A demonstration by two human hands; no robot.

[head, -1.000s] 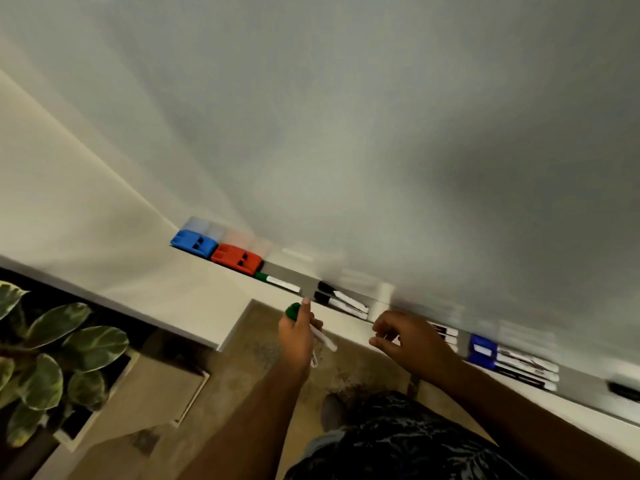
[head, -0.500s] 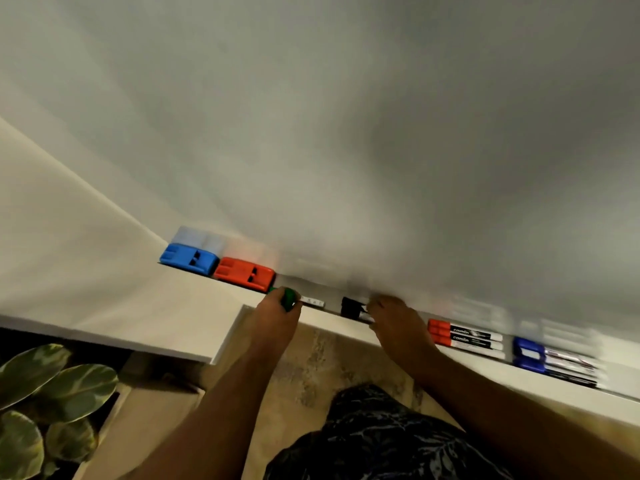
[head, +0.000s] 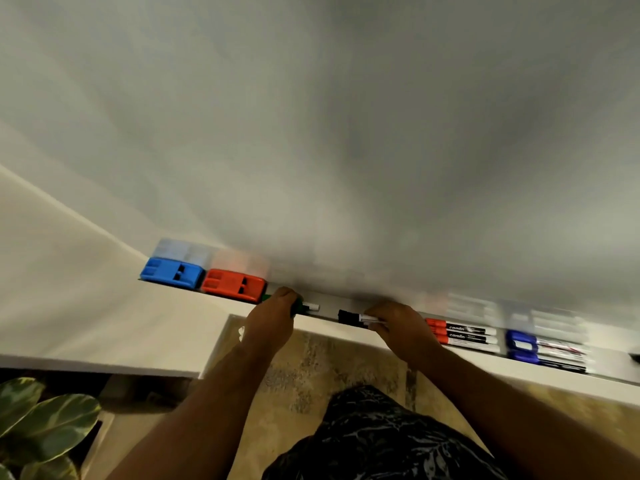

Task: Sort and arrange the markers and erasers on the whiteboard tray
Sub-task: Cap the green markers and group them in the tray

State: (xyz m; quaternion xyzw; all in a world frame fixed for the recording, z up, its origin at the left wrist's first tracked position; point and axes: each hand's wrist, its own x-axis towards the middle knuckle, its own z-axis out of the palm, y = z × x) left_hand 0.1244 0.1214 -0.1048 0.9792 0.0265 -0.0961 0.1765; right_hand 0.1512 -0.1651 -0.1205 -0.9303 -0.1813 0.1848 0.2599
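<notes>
Head view. Whiteboard (head: 346, 133) fills your upper field; its tray (head: 329, 304) runs from 9 to 4 o'clock. Stock, left to right: blue eraser (head: 171, 273), red eraser (head: 232, 285), green marker (head: 304, 307), black marker (head: 351, 317), red markers (head: 462, 334), blue markers (head: 543, 351). Your left hand (head: 273, 322) curls round the green marker; your right hand (head: 398, 327) pinches the black marker. Step, by my reading: seating both by colour. Next: lay each flat, then let go.
</notes>
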